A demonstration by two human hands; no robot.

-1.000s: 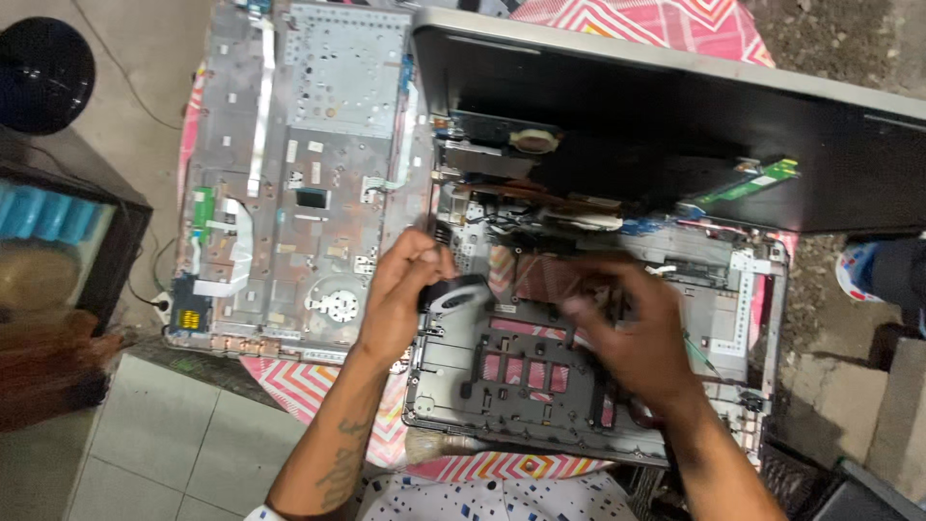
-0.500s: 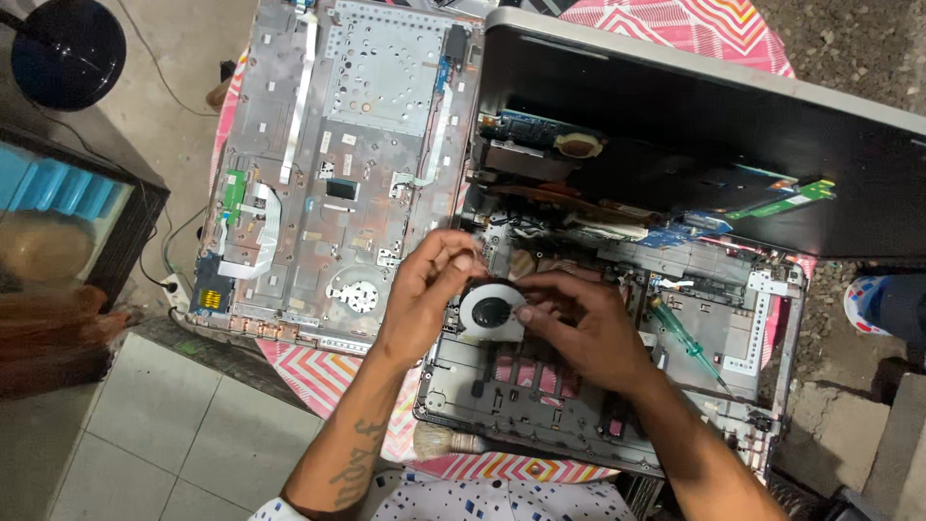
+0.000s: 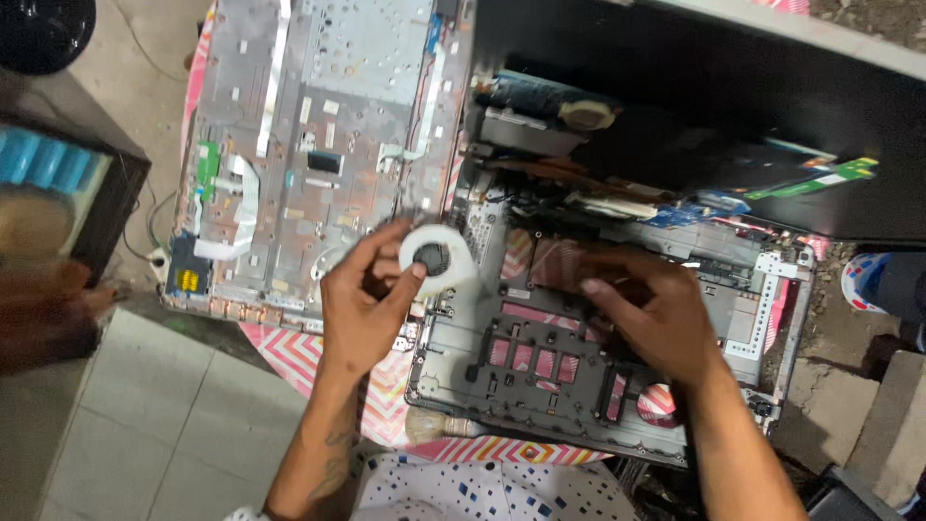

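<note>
You are working on a stripped laptop base (image 3: 579,386) lying on the table (image 3: 318,362), which is covered with a pink zigzag cloth. The palmrest cover (image 3: 318,145) is already off and is lying face down to the left, and the dark lid (image 3: 694,106) is standing open behind. Boards and a copper heat pipe (image 3: 559,174) are still sitting in the rear of the base.

Your left hand (image 3: 362,304) is holding the small round cooling fan (image 3: 436,259) clear of the base, just above its left edge; thumb and fingers are pinching the fan housing, palm turned toward you, wrist raised. The fan therefore appears to be out of its seat.

Your right hand (image 3: 656,309) is hovering over the middle of the base, fingers loosely curled and blurred; whether it is gripping anything cannot be determined. A small brush (image 3: 439,425) is lying at the front edge.
</note>
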